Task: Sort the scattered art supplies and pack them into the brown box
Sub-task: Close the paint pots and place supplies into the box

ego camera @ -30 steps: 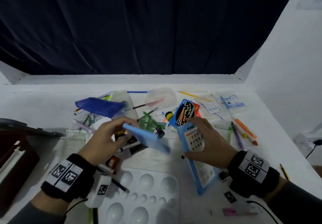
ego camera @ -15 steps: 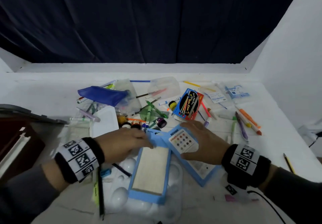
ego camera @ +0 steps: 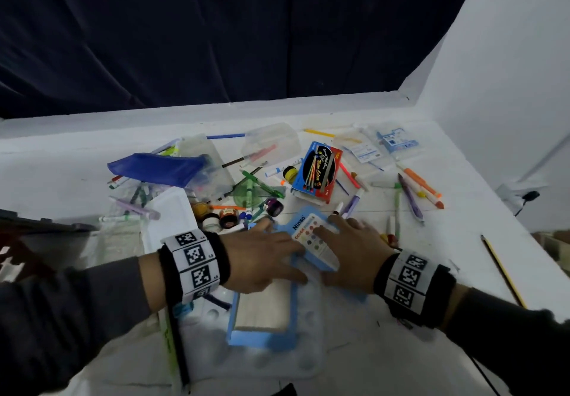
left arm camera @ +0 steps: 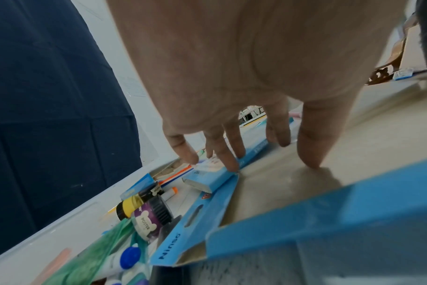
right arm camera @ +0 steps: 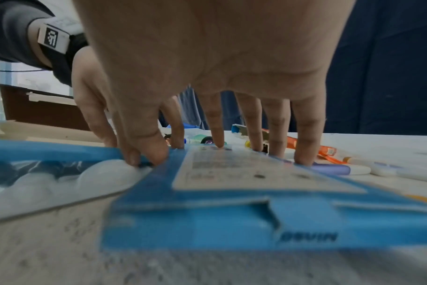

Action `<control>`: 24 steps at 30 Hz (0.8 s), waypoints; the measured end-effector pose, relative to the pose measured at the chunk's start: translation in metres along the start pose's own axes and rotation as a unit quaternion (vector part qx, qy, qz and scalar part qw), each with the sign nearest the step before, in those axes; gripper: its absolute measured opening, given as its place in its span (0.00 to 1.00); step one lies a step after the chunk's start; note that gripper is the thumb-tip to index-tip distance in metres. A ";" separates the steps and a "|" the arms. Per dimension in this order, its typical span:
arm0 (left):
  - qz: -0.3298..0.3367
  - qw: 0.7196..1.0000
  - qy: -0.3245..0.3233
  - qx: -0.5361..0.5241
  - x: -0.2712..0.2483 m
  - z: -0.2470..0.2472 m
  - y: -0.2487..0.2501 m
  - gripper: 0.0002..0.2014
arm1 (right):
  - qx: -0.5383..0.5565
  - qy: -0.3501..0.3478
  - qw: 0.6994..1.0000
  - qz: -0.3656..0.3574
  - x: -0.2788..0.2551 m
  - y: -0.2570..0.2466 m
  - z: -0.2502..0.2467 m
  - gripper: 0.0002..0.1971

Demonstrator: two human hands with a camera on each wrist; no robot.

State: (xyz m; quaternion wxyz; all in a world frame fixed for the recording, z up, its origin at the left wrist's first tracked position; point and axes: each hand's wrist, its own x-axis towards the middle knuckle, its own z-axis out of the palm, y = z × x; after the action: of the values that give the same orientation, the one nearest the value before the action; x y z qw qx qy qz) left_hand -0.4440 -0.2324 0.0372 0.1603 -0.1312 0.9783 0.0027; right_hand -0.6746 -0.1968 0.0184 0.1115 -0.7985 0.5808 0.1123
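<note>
A light-blue Ninso coloured-pencil box (ego camera: 303, 226) lies near the table's middle, and its open beige-lined flap (ego camera: 262, 309) rests on a white paint palette (ego camera: 277, 361). My left hand (ego camera: 277, 250) lies flat on the flap with straight fingers, the tips touching the box's edge (left arm camera: 212, 177). My right hand (ego camera: 336, 250) presses straight, spread fingers (right arm camera: 302, 154) on the box's printed top (right arm camera: 232, 173), thumb at its left edge. The brown box (ego camera: 18, 260) stands at the far left, mostly cut off.
Markers (ego camera: 422, 186), small paint jars (ego camera: 216, 213), a red-and-blue pencil pack (ego camera: 317, 172), a blue pouch (ego camera: 157, 166) and a clear tub (ego camera: 271, 146) are scattered behind the hands. A pencil (ego camera: 499, 266) lies at the right. White walls close off the table at the back and the right.
The blue flap that my left hand held up in the air came down onto the palette. Both hands now lie flat, the left having slid right to the box.
</note>
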 end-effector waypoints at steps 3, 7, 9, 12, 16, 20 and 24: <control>-0.001 1.000 -0.002 0.019 0.007 0.000 -0.001 0.26 | 0.037 0.008 0.999 0.008 -0.003 -0.001 -0.010 0.41; 0.006 0.998 0.057 0.023 0.009 -0.001 -0.009 0.21 | 0.052 0.045 0.997 -0.033 -0.017 0.006 -0.023 0.25; 0.005 0.995 0.097 0.020 0.006 0.000 -0.018 0.19 | 0.036 0.084 0.995 -0.031 -0.024 0.013 -0.027 0.22; 0.021 0.994 0.106 -0.032 -0.002 0.002 -0.032 0.21 | 0.030 0.136 0.990 -0.009 -0.030 0.026 -0.034 0.26; 0.027 0.989 -0.069 -0.125 -0.014 0.002 -0.033 0.40 | 0.054 0.206 0.977 -0.006 -0.040 0.032 -0.039 0.33; 0.042 0.980 -0.155 -0.114 -0.012 0.008 -0.037 0.57 | 0.085 0.263 0.961 -0.026 -0.052 0.019 -0.040 0.30; 0.036 0.993 -0.101 -0.055 0.001 0.015 -0.039 0.60 | 0.171 0.240 0.956 -0.001 -0.060 0.007 -0.033 0.21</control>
State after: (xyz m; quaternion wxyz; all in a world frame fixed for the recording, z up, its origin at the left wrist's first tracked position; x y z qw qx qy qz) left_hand -0.4296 -0.2699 0.0239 0.2506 -0.1032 0.9596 0.0761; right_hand -0.6978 -0.1550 0.0675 0.1034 -0.7715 0.6003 -0.1835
